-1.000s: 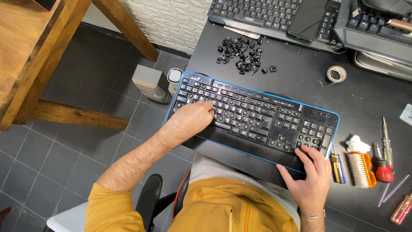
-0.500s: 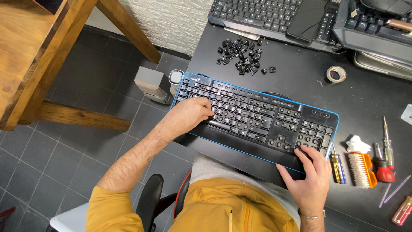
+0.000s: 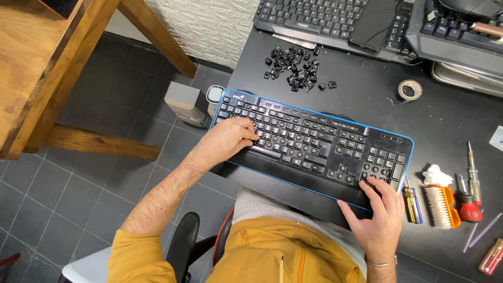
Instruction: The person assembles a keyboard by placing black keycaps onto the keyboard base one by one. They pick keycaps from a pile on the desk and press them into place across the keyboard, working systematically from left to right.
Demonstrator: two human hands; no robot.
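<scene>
Keyboard (image 3: 314, 144) lies at the counter (image 3: 361, 99) front edge; left hand (image 3: 230, 137) has crept rightward over its keys, fingers curled and pressing, while right hand (image 3: 378, 209) stays spread on its right corner

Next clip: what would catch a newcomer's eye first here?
A black keyboard with a blue rim lies across the black desk's near edge; the left hand rests on its left keys, the right hand at its right corner. Behind it sits a heap of loose black keycaps.
</scene>
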